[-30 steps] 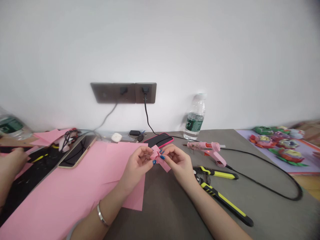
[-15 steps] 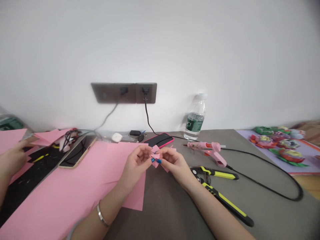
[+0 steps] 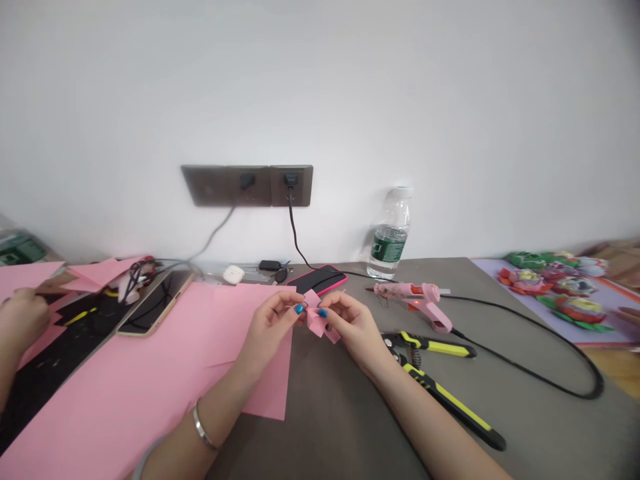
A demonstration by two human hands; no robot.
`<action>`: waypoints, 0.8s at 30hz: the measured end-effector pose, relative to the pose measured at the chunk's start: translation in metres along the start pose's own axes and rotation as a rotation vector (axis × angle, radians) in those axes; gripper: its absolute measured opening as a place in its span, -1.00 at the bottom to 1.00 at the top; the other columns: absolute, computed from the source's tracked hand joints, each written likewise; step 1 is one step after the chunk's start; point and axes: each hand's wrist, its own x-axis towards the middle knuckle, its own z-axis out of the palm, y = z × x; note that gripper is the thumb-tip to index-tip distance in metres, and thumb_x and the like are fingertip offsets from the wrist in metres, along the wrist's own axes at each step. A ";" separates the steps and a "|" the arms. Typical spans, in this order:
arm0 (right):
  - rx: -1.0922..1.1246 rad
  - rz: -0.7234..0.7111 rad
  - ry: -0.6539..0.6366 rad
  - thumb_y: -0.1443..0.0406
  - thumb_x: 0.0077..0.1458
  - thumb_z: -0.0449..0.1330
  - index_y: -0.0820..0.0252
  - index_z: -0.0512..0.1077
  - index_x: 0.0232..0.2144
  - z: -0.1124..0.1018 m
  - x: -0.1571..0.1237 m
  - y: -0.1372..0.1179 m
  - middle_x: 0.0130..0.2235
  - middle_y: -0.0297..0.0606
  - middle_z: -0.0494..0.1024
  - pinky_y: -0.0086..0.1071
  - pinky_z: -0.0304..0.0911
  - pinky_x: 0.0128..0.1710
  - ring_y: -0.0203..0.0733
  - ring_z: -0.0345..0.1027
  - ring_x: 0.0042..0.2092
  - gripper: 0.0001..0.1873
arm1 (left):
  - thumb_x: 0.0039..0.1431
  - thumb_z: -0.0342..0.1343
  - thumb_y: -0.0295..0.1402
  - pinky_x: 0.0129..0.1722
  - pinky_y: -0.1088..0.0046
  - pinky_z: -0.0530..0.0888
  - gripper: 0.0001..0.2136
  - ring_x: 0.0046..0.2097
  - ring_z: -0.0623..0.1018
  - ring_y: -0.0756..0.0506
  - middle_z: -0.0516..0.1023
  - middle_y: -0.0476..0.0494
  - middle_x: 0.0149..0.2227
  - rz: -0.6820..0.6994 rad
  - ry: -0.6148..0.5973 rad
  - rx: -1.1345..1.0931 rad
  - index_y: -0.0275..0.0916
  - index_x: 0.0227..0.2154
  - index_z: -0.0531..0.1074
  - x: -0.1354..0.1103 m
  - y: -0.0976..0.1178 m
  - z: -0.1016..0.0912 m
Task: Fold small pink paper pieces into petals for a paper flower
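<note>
The right hand (image 3: 353,327) is pinching a small folded pink paper (image 3: 316,323) between thumb and fingers, and the left hand (image 3: 273,327) is pinching its left edge, the left grip pressing thumb against fingers. Some fingertips are hiding behind the folds, so exactly where they are touching is hard to tell. The folded paper is hanging above the grey surface (image 3: 340,420), between the two hands. Large pink sheets (image 3: 150,380) are lying under the left forearm, which is wearing a silver bracelet (image 3: 203,430). A phone (image 3: 156,303) is resting at the sheets' far left edge, and a pink-edged phone (image 3: 320,280) is lying just behind the hands. To the right, a pink glue gun (image 3: 425,308) is lying with its red light glowing and its nozzle pointing left; nearer, yellow-and-black pliers (image 3: 450,403) are lying with handles spreading. A water bottle (image 3: 389,243) is standing near the wall. Colourful paper flowers (image 3: 575,310) are sitting at far right. At far left, another person's hand (image 3: 25,317) is working near more pink paper (image 3: 103,272).
</note>
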 end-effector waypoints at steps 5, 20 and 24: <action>0.018 -0.013 0.017 0.12 -0.02 0.35 0.14 0.45 -0.46 0.000 0.000 0.000 -0.53 -0.39 0.40 -0.48 0.08 -0.63 -0.34 0.17 -0.55 -0.76 | 0.05 0.27 -0.19 -0.29 0.45 0.48 -0.76 -0.31 0.52 -0.04 0.55 -0.11 -0.35 -0.098 -0.129 0.071 -0.27 -0.34 0.51 -0.001 -0.003 0.000; 0.071 -0.020 -0.166 0.16 0.01 0.35 0.14 0.46 -0.22 -0.001 -0.001 -0.001 -0.28 -0.27 0.51 -0.35 0.36 -0.28 -0.24 0.43 -0.32 -0.70 | 0.05 0.26 -0.31 -0.33 0.48 0.47 -0.73 -0.30 0.54 -0.04 0.54 -0.11 -0.30 -0.069 -0.098 0.097 -0.27 -0.19 0.44 -0.001 -0.002 -0.001; 0.028 -0.017 -0.205 0.19 -0.01 0.37 0.12 0.42 -0.22 -0.001 0.000 0.000 -0.26 -0.26 0.48 -0.33 0.34 -0.22 -0.21 0.40 -0.24 -0.69 | 0.06 0.25 -0.36 -0.28 0.49 0.47 -0.81 -0.23 0.53 -0.05 0.53 -0.11 -0.26 -0.045 -0.109 0.125 -0.27 -0.25 0.48 0.001 -0.004 -0.004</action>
